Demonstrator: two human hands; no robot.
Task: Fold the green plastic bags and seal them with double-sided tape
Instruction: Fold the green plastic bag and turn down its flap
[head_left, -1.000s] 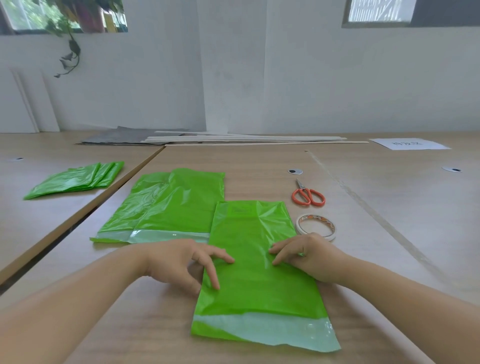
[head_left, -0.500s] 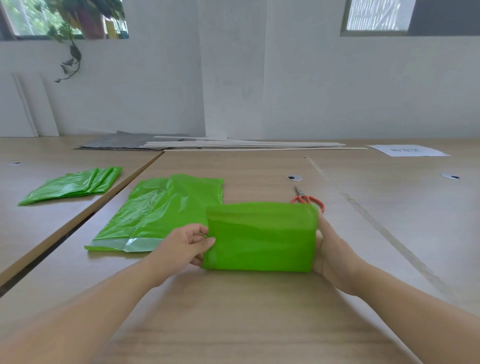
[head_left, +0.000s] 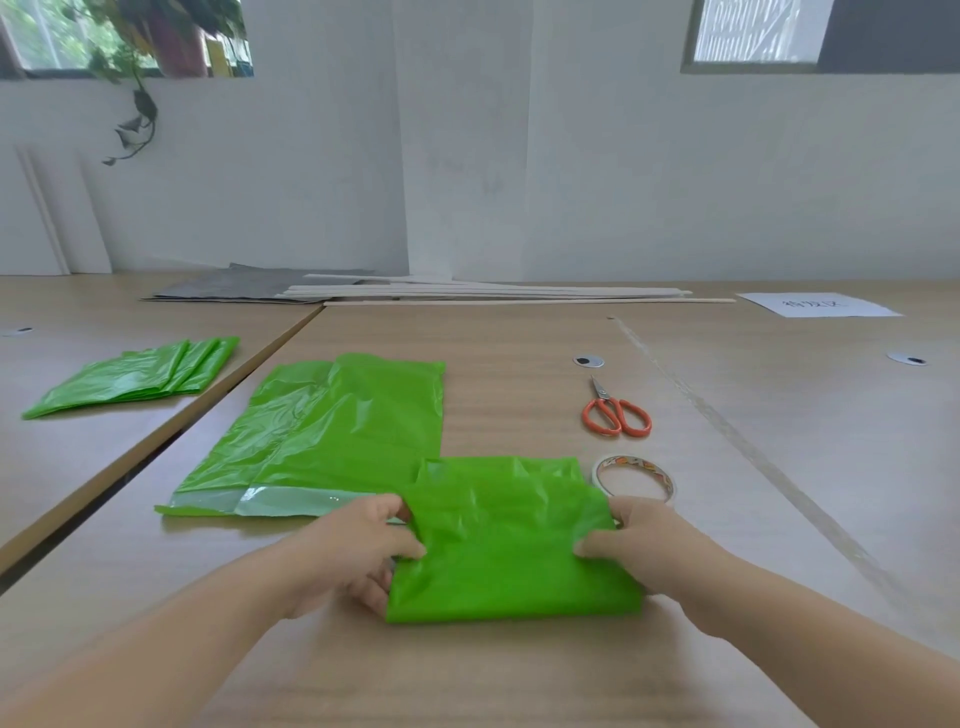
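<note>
A green plastic bag (head_left: 511, 540), folded in half, lies on the wooden table in front of me. My left hand (head_left: 358, 545) pinches its left edge, thumb on top. My right hand (head_left: 636, 545) pinches the right edge the same way. Behind and to the left lies a flat pile of unfolded green bags (head_left: 332, 436) with a clear strip along the near end. A roll of double-sided tape (head_left: 634, 478) sits just beyond my right hand.
Orange-handled scissors (head_left: 615, 413) lie behind the tape. A stack of folded green bags (head_left: 135, 376) rests on the neighbouring table at the left, across a gap. Grey sheets and long white strips (head_left: 467, 293) lie by the wall; a white paper (head_left: 818, 304) is far right.
The bag lay flat under my fingers a second ago. I lifted its near end up and over, and now it lies folded in half on the table with both hands at its sides.
</note>
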